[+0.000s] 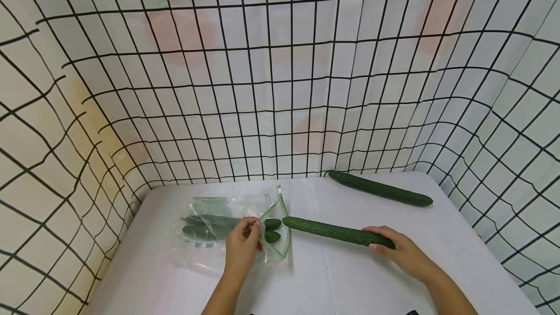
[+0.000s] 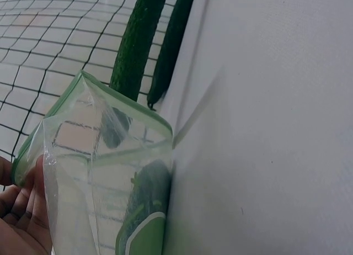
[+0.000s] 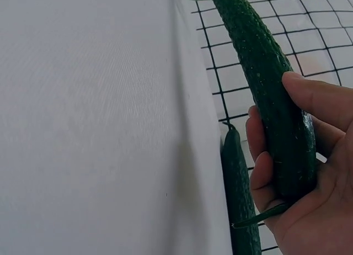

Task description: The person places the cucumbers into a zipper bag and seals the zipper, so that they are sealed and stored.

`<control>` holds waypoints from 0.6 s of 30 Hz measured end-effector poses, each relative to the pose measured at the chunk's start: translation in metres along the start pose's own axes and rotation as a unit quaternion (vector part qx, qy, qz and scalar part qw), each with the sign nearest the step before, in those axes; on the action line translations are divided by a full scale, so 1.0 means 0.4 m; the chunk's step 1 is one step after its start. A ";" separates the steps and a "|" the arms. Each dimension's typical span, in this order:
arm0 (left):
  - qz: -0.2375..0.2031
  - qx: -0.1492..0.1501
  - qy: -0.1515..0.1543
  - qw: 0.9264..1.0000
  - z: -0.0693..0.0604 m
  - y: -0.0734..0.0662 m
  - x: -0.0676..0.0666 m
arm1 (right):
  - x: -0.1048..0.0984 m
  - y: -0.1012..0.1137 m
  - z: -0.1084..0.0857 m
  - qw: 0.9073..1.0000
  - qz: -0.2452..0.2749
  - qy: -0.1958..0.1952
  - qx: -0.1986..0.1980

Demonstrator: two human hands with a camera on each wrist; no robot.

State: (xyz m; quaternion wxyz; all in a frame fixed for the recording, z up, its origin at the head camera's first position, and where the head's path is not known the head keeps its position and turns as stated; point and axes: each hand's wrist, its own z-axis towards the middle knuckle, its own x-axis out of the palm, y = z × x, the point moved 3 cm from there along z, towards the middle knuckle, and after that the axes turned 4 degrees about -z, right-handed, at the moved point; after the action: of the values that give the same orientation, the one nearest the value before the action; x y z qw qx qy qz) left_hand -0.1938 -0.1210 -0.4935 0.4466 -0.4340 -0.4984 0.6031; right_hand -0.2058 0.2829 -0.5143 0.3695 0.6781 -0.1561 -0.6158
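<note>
A clear zip bag (image 1: 218, 256) with a green-edged mouth lies on the left of the table, two cucumbers (image 1: 272, 236) inside it. My left hand (image 1: 243, 247) pinches the bag near its mouth, which stands apart and faces right. In the left wrist view the fingers (image 2: 38, 211) hold the bag's edge (image 2: 83, 133). My right hand (image 1: 404, 254) grips a long cucumber (image 1: 328, 230) by its right end; its far tip is at the bag's mouth. The right wrist view shows thumb and fingers curled round that cucumber (image 3: 265, 78), stem end by the palm.
Another cucumber (image 1: 380, 188) lies at the back right of the white table (image 1: 306, 281). White walls with a black grid pattern (image 1: 288, 62) stand behind the table and on both sides.
</note>
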 end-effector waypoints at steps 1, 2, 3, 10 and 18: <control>0.000 0.000 0.000 1.000 0.000 0.000 0.000 | 0.002 0.003 0.001 1.000 0.002 0.001 -0.002; 0.000 0.000 0.000 1.000 0.000 0.000 0.000 | 0.005 0.007 0.002 1.000 0.005 0.004 -0.004; 0.001 0.000 0.000 1.000 0.000 -0.001 0.001 | 0.007 0.011 0.003 1.000 0.007 0.006 -0.007; 0.005 0.000 -0.001 1.000 0.000 0.000 0.002 | 0.023 0.029 0.011 0.999 0.031 0.019 -0.029; 0.008 -0.002 0.000 1.000 -0.001 0.000 0.002 | 0.036 0.040 0.020 0.998 0.047 0.037 -0.031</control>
State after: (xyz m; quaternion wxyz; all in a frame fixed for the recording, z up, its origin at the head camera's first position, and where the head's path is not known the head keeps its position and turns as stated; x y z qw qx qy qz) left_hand -0.1936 -0.1203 -0.4935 0.4409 -0.4386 -0.4961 0.6059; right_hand -0.2066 0.2601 -0.5134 0.4248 0.6806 -0.1547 -0.5766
